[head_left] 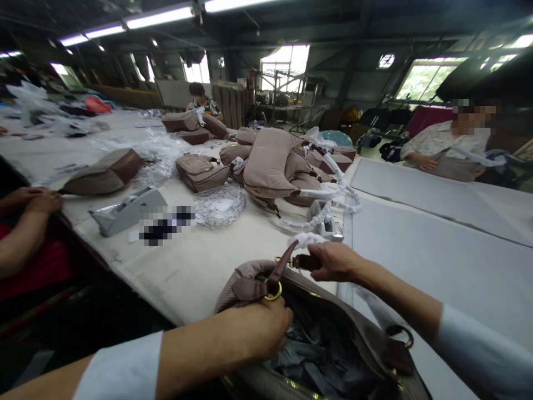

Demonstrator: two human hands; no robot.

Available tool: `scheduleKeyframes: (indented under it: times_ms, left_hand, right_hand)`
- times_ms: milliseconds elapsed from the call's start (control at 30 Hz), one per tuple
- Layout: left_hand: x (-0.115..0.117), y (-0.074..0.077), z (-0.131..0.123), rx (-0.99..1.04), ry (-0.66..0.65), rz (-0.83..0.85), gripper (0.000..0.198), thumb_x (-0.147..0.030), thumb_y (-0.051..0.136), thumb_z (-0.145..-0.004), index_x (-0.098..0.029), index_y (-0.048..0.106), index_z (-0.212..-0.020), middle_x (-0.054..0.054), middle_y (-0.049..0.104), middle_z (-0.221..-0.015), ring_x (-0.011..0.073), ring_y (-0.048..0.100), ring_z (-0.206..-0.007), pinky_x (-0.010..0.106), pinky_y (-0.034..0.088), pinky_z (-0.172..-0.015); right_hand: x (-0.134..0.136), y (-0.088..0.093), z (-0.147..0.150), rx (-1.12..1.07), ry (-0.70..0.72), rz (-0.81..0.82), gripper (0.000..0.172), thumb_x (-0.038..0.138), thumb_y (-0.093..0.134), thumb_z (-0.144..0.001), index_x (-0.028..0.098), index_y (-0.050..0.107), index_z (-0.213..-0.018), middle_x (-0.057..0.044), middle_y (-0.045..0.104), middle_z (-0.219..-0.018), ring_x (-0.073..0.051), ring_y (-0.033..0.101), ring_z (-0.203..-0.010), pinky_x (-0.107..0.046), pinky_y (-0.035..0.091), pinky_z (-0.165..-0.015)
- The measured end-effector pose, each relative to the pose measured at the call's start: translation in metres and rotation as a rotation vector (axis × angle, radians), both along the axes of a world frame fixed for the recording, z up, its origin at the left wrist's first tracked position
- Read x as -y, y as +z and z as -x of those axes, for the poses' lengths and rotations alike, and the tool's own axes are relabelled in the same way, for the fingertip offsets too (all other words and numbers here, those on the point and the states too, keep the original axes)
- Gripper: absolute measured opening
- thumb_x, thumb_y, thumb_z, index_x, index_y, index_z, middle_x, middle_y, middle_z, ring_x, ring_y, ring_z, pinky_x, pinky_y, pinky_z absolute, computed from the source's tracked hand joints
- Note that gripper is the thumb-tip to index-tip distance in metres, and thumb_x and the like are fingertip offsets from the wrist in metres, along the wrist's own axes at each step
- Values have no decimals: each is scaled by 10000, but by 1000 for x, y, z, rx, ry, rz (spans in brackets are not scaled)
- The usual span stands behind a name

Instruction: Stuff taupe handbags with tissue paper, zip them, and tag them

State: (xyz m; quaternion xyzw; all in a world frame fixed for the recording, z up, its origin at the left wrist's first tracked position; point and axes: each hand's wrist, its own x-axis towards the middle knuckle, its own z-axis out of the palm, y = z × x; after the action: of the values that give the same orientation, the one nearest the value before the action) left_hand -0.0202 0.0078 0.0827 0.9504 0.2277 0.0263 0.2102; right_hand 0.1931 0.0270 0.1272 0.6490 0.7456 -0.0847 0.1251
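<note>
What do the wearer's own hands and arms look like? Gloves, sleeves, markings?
Left hand and right hand: ungloved, no watch or bracelet visible. The left arm has a broad, plain, pale blue-white band; the right sleeve, similar in colour, runs out of frame. No lettering visible on either.

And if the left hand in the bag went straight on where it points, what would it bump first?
The left hand would probably meet the grey lining inside the open bag, though depth is hard to judge.
</note>
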Motion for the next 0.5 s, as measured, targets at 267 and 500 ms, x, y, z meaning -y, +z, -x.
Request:
scheduleKeyframes:
  times_ms: [267, 500]
  left_hand:
    - [-8, 61, 31, 829, 522, 365, 286, -367, 377, -934, -226, 519, -1139, 29, 613, -1070, 162, 586, -936, 268, 473, -841]
    - [-21, 52, 16, 821, 371, 596, 414, -448, 275, -959, -165, 550, -1084, 58, 620, -1010, 164, 564, -896, 287, 449, -828]
  right_hand:
    - [77, 58, 54, -75, -191, -24, 237, 446, 587, -718, 239, 519, -811, -44, 646, -711, -228, 597, -626, -292, 224, -496]
    - [86, 32, 112, -210, -93, 309, 263, 296, 619, -731, 187, 580, -966, -94, 695, -964, -300, 664, -826, -301, 393, -561]
